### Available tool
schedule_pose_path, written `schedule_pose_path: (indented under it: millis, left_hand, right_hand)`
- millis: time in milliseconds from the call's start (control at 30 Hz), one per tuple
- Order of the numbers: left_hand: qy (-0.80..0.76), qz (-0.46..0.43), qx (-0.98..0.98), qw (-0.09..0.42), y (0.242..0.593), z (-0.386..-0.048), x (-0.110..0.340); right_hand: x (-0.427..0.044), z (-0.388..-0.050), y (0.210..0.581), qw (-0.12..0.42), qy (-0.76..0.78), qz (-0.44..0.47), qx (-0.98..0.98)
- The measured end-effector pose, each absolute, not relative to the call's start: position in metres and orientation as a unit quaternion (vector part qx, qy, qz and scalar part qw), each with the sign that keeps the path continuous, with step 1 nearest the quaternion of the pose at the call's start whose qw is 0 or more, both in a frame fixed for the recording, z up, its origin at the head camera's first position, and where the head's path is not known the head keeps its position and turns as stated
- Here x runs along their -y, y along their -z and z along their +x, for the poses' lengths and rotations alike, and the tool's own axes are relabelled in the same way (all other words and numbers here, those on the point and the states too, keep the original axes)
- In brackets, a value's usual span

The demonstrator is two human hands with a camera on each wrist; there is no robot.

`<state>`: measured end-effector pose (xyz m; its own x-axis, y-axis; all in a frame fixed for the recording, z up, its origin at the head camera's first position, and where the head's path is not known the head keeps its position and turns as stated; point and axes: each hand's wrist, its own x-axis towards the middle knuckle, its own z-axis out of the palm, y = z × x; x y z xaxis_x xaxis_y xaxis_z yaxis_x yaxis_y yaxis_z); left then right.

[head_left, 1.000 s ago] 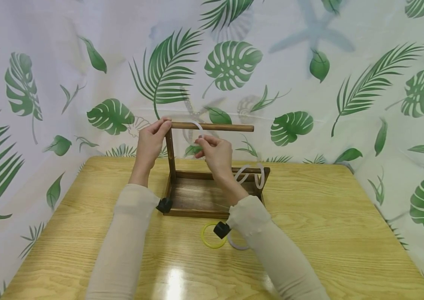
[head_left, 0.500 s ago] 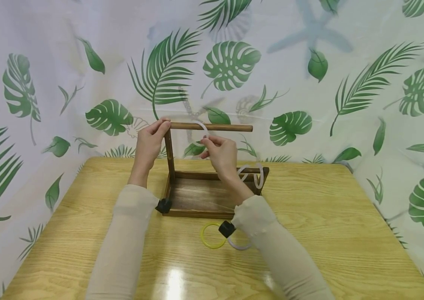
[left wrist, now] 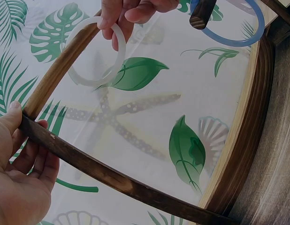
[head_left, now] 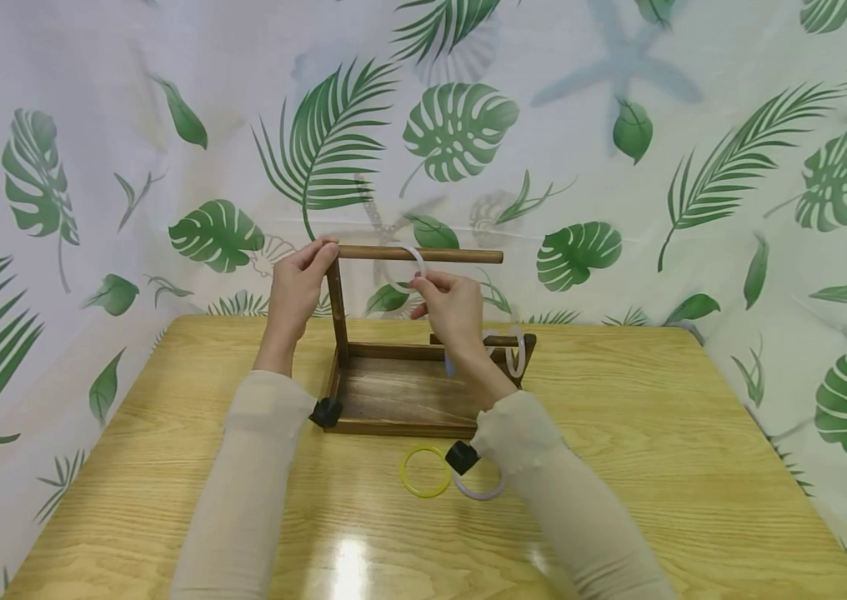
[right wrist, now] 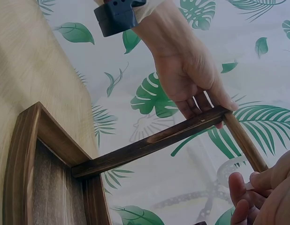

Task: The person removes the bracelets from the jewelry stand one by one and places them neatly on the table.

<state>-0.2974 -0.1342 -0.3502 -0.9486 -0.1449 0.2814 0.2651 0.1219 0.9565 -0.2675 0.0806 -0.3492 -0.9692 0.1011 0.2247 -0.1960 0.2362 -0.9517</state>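
A dark wooden stand (head_left: 393, 427) has a tray base, a tall left post and a long upper bar (head_left: 461, 256). My left hand (head_left: 296, 287) grips its top left corner, thumb on one side and fingers beneath, as the left wrist view shows. A whitish translucent ring (left wrist: 121, 49) is around the upper bar near its middle. My right hand (head_left: 457, 312) pinches that ring at its edge between thumb and fingers. Below, on a shorter bar (head_left: 498, 341), hang a blue ring (left wrist: 234, 43) and whitish rings (head_left: 516, 354), partly hidden behind my right wrist.
On the wooden table (head_left: 656, 467) in front of the stand lie a yellow ring (head_left: 403, 472) and a pale purple ring (head_left: 479, 497), side by side. A leaf-patterned cloth (head_left: 596, 183) hangs behind the table. Black wrist cameras (head_left: 462, 457) sit at both cuffs.
My right hand has moved slightly to the right, sliding the whitish ring along the upper bar toward its free end. My left hand keeps its grip on the corner.
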Motion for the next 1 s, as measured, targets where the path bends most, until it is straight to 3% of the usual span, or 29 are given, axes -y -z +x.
schedule_pose_path:
  millis: [1000]
  left_hand:
    - [0.662, -0.04, 0.734, 0.145, 0.347, -0.296, 0.133]
  right_hand:
    - [-0.111, -0.267, 0.344, 0.098, -0.604, 0.009, 0.791]
